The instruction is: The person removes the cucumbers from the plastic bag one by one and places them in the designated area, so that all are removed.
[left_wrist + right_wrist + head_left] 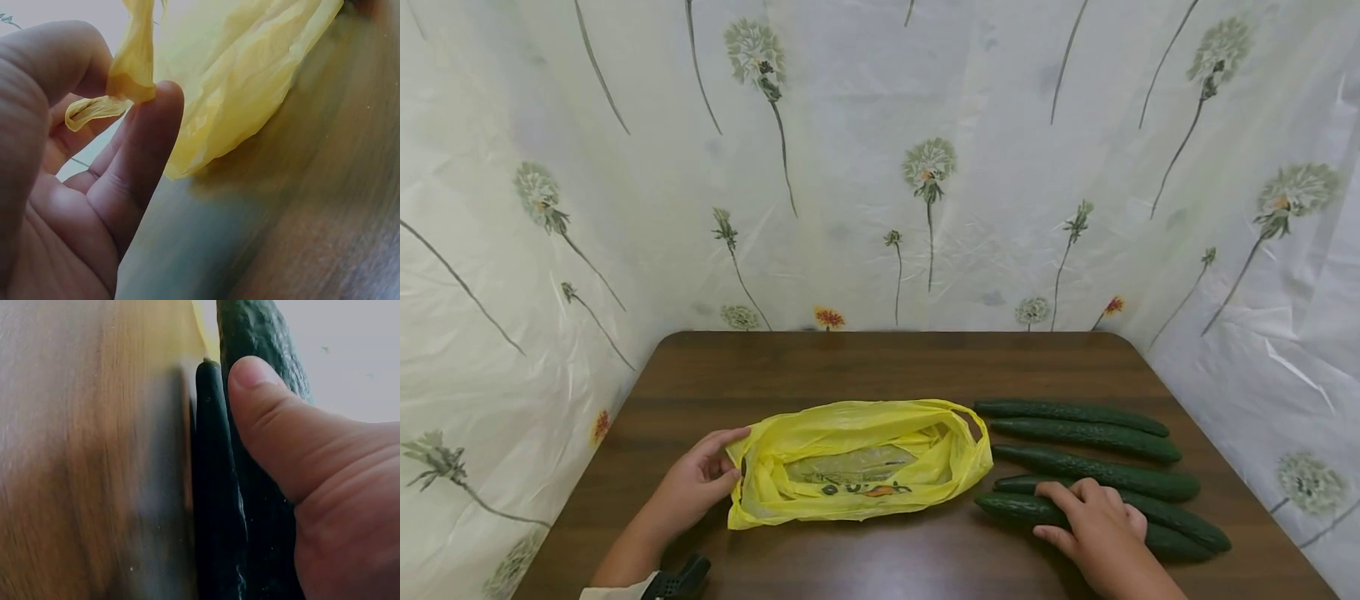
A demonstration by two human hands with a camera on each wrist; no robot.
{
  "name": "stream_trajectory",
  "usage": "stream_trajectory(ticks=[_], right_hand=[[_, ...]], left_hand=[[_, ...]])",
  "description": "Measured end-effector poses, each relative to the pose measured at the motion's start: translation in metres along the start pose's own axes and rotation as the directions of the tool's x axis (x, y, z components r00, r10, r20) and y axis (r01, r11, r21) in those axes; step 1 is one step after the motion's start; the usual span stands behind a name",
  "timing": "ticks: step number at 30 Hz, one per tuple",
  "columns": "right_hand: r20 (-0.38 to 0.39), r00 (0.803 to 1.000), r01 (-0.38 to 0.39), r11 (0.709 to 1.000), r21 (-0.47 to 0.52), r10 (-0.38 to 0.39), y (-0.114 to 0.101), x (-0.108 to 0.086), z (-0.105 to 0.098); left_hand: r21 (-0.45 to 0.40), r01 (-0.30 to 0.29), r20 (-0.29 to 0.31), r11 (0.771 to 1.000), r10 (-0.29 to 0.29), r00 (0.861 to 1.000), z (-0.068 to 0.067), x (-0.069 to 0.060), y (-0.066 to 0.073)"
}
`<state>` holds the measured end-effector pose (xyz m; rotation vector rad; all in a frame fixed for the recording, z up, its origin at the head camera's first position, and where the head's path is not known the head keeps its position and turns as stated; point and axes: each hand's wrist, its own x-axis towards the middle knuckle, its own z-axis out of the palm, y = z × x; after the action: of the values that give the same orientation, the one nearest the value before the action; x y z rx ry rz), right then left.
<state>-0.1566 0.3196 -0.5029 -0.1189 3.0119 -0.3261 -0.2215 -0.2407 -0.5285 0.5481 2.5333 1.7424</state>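
A yellow plastic bag (857, 412) lies on the table with its mouth spread, printed lettering showing on its inner wall. At its left end my left hand (700, 475) pinches a bag handle (134, 69) between thumb and fingers. Several long dark green cucumbers lie side by side to the right of the bag. My right hand (1097, 521) grips the nearest cucumber (1017, 509), its thumb along the near side; the fingertips are hidden in the right wrist view. Another cucumber (212, 462) lies right beside the held one.
The brown wooden table (910, 367) has rounded far corners. A pale sheet (850, 167) with a dandelion print hangs around its back and sides. Farther back lie more cucumbers (1097, 479), their left ends close to the bag. A black band (681, 577) is on my left wrist.
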Motion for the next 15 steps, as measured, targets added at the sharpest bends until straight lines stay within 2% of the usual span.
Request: stream_trajectory(ticks=[5,15], right_hand=[[-0.019,1.000,-0.009,1.000,-0.012,0.009,-0.001,0.001,0.001],[-0.104,0.995,-0.001,0.998,-0.063,-0.006,-0.003,0.001,0.011]], left_hand=[[-0.005,-0.007,0.005,1.000,0.007,1.000,0.000,-0.001,0.000],[0.001,-0.006,0.003,1.000,0.006,1.000,-0.001,0.000,0.003]])
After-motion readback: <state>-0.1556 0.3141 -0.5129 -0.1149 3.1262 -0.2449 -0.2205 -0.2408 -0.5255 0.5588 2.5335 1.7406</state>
